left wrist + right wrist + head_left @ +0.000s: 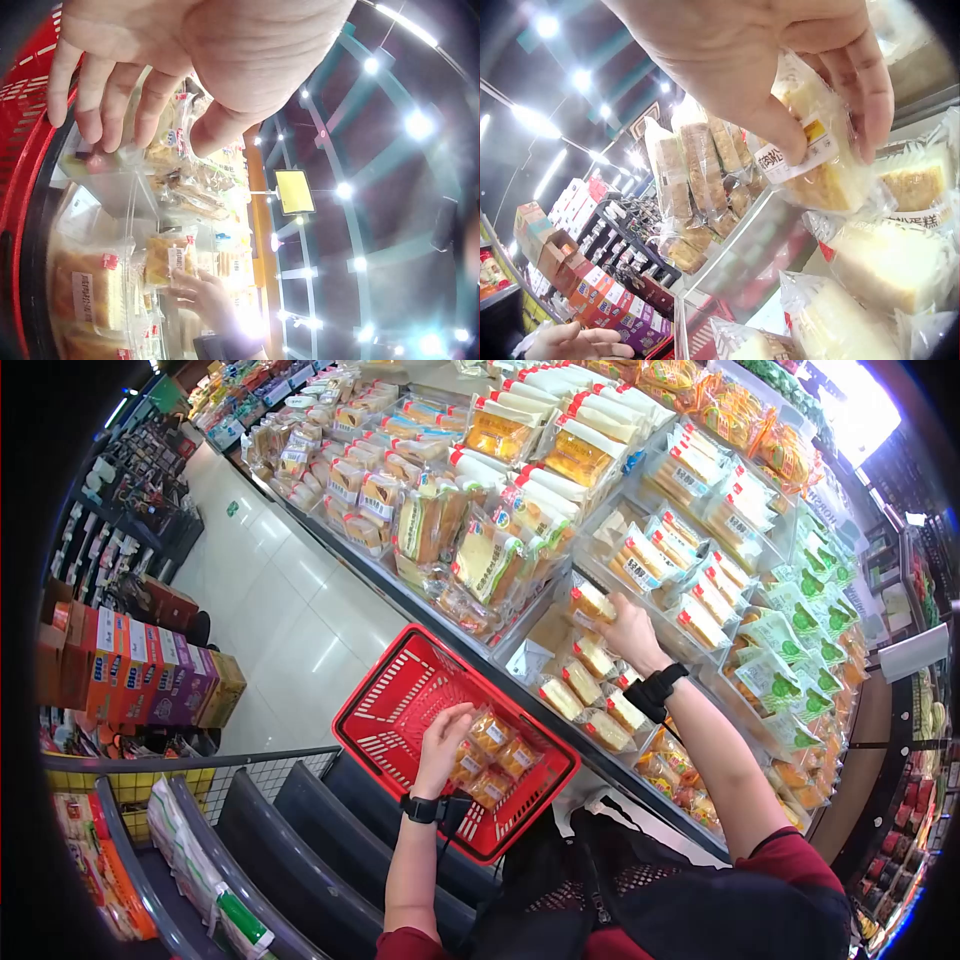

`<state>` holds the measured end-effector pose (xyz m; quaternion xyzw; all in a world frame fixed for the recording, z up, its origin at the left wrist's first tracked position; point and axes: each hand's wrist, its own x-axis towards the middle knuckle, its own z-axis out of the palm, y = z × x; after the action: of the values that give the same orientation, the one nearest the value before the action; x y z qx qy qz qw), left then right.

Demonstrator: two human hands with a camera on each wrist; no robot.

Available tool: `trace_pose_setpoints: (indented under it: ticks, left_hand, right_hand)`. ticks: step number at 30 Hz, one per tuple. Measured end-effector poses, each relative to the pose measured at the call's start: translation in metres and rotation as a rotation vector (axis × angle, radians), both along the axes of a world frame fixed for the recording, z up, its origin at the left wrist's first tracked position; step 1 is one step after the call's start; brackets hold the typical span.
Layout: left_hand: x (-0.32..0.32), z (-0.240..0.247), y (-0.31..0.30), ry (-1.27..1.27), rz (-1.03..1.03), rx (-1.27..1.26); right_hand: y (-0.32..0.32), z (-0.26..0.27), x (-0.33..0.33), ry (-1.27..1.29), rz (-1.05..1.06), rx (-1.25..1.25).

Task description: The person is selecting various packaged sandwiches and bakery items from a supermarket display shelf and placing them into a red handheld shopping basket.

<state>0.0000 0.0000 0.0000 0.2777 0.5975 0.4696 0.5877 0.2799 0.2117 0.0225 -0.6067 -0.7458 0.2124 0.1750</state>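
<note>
My right hand (636, 634) grips a wrapped piece of cake (592, 603) above a clear bin of similar cakes (582, 682). In the right wrist view the thumb and fingers of the right hand (780, 67) pinch the clear wrapper of the cake (817, 165), and its label faces out. The left hand (440, 750) hovers over the red basket (372, 705), beside a clear pack of small golden cakes (490, 788) lying in it. In the left wrist view the left hand (187, 60) has relaxed, spread fingers and holds nothing.
Packaged breads (490, 560) fill the bins behind, with green-printed packs (800, 640) at the right. Dark shelf slats (290, 810) stand at lower left. Stacked coloured boxes (140, 670) stand across the tiled aisle (290, 590). A clear divider (727, 255) edges the cake bin.
</note>
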Motion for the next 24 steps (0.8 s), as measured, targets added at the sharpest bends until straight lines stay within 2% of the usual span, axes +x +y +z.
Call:
trace_pose_setpoints:
  ticks: [3,5,9,11,12,15,16,17,19,20,21,23,24]
  left_hand:
    - [0.019,0.010,-0.002,0.041,-0.043,0.059]
    - [0.029,0.014,0.006,-0.011,-0.045,0.100]
    - [0.043,0.006,0.050,-0.057,-0.052,0.182]
    - [0.048,0.010,0.076,0.079,-0.105,0.193]
    - [0.051,-0.008,0.090,0.122,-0.138,0.283]
    - [0.063,-0.036,0.126,0.246,-0.169,0.280]
    - [0.068,-0.035,0.135,0.279,-0.194,0.247]
    - [0.074,-0.032,0.144,0.273,-0.199,0.251]
    - [0.088,-0.018,0.159,0.512,-0.263,0.270]
    - [0.091,-0.016,0.168,0.661,-0.306,0.373]
    - [0.096,-0.009,0.177,0.656,-0.315,0.379]
    - [0.107,0.009,0.192,1.251,-0.329,0.582]
    - [0.110,0.008,0.201,1.364,-0.335,0.635]
  right_hand:
    - [-0.015,0.004,0.003,0.045,0.048,-0.082]
    - [-0.012,-0.009,-0.005,0.153,0.087,0.055]
    - [0.013,-0.033,-0.017,0.199,0.127,0.109]
    - [0.019,-0.027,-0.018,0.210,0.154,0.041]
    - [0.015,-0.018,-0.014,0.189,0.163,0.046]
    - [-0.003,0.001,0.004,0.159,0.196,0.103]
    - [-0.013,0.010,0.011,0.157,0.222,0.159]
    - [-0.024,0.020,0.017,0.178,0.200,0.108]
    - [-0.045,0.024,0.033,0.224,0.182,0.082]
    - [-0.057,0.029,0.041,0.236,0.172,0.056]
    - [-0.068,0.036,0.048,0.248,0.162,0.030]
    - [-0.087,0.031,0.066,0.240,0.170,0.096]
    - [-0.096,0.029,0.073,0.231,0.126,0.036]
